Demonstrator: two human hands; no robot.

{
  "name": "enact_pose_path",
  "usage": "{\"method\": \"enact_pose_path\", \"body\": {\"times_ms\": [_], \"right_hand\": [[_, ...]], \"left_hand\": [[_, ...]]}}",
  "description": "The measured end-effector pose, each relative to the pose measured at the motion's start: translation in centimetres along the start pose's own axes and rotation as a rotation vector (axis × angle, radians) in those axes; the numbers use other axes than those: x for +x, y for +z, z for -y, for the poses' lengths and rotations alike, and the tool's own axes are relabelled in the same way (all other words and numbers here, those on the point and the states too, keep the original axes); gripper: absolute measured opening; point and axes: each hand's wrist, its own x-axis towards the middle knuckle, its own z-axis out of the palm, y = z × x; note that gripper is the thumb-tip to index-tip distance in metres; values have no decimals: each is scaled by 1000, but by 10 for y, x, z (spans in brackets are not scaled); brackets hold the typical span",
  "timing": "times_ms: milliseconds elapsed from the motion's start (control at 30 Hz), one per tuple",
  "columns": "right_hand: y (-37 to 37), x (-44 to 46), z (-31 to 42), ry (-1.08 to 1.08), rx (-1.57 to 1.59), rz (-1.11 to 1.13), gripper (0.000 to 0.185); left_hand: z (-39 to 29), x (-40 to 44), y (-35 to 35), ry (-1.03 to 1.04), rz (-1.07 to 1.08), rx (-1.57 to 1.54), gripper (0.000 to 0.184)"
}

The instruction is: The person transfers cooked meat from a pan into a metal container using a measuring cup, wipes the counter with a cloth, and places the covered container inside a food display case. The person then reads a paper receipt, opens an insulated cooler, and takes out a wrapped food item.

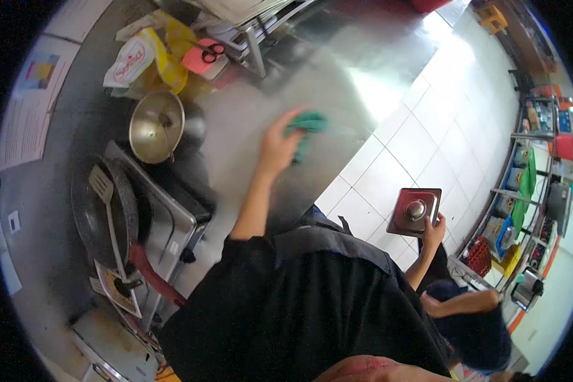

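Observation:
My left hand [278,145] grips a crumpled green cloth [309,122] on the stainless steel table [328,86]; cloth and hand are slightly blurred. Out to the side, above the tiled floor, my right hand [434,231] holds a square metal lid [404,219] by its edge. A round knob sits at the lid's centre. Left of the cloth, a metal bowl [148,127] stands near the stove.
A frying pan [92,210] with a slotted turner [105,191] rests on the stove at left. Black-handled scissors [211,52] lie on a pink-lidded tub [197,60] beside a yellow bag [175,70]. Another person's arm [461,304] is close at my right, near loaded shelves [522,191].

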Motion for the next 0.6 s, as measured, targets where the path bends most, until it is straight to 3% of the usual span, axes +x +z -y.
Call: {"method": "enact_pose_path", "body": {"times_ms": [33, 100, 200, 267, 300, 433, 467, 500, 600], "right_hand": [[1, 1, 12, -2, -30, -10, 38], [1, 1, 26, -10, -94, -31, 37], [0, 0, 26, -44, 35, -35, 38], [-8, -3, 24, 9, -76, -15, 37], [-9, -4, 17, 16, -57, -4, 36], [-10, -10, -1, -26, -136, 23, 35], [-12, -13, 3, -35, -193, 17, 35], [-13, -11, 1, -16, -167, 1, 35], [-20, 2, -32, -29, -25, -23, 34]], "left_hand": [[30, -9, -24, -1, -166, 257, 39], [84, -36, -48, -26, -393, 1097, 40], [103, -55, -33, 41, -440, 904, 42], [86, -54, 14, 28, -269, 894, 45], [82, -47, 44, 170, -70, 905, 45], [85, -11, 169, 527, 209, 378, 42], [90, -3, 195, 504, 329, 135, 46], [70, -4, 201, 265, 533, -70, 49], [16, -36, 161, 359, 493, -242, 47]]}}
